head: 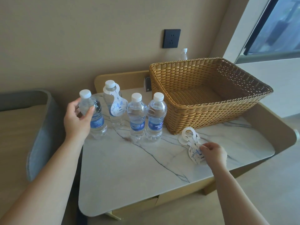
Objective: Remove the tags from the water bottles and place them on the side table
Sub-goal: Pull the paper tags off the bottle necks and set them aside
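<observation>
Several clear water bottles with white caps stand in a row on the marble side table (129, 168). My left hand (78, 117) grips the leftmost bottle (95, 117) around its shoulder. The bottle behind it (112, 101) carries a white paper tag (117, 104) on its neck. Two more bottles, one (136, 117) beside the other (155, 117), stand to the right with no hanging tag visible. My right hand (212, 153) pinches the lower end of a small pile of removed tags (191, 140) lying flat on the table in front of the basket.
A large woven wicker basket (211, 98), with nothing in it, fills the back right of the table. Behind it stands another bottle (184, 54), below a black wall socket (171, 38). A raised rim borders the table's back and right. A grey-edged bed is at left.
</observation>
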`<move>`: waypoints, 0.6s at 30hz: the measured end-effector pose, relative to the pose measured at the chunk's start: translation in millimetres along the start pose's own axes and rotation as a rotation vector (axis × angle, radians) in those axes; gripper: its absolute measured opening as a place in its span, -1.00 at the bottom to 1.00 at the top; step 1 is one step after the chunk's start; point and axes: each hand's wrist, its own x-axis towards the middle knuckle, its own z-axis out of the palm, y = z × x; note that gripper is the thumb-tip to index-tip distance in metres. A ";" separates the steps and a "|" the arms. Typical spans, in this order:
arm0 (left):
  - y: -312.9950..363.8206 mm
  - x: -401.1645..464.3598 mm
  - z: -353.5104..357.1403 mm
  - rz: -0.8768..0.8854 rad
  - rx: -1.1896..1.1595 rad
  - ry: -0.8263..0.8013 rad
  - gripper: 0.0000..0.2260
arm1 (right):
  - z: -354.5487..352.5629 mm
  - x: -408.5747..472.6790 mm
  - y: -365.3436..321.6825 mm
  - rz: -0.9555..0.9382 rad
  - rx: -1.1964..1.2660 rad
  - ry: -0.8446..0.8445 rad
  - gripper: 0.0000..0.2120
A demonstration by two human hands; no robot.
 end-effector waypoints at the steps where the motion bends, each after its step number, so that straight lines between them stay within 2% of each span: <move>1: 0.3 -0.2 0.2 -0.003 -0.008 0.002 -0.60 | 1.1 -1.0 -1.0 -0.005 -0.013 0.018 -0.92; 10: 1.7 -0.5 -1.7 -0.061 -0.042 0.001 -0.61 | 3.6 -16.6 -0.8 0.018 -0.152 0.061 -0.78; 18: -0.2 1.6 -3.4 -0.062 -0.033 -0.016 -0.60 | -0.6 -38.8 -12.8 -0.222 0.016 0.066 -0.72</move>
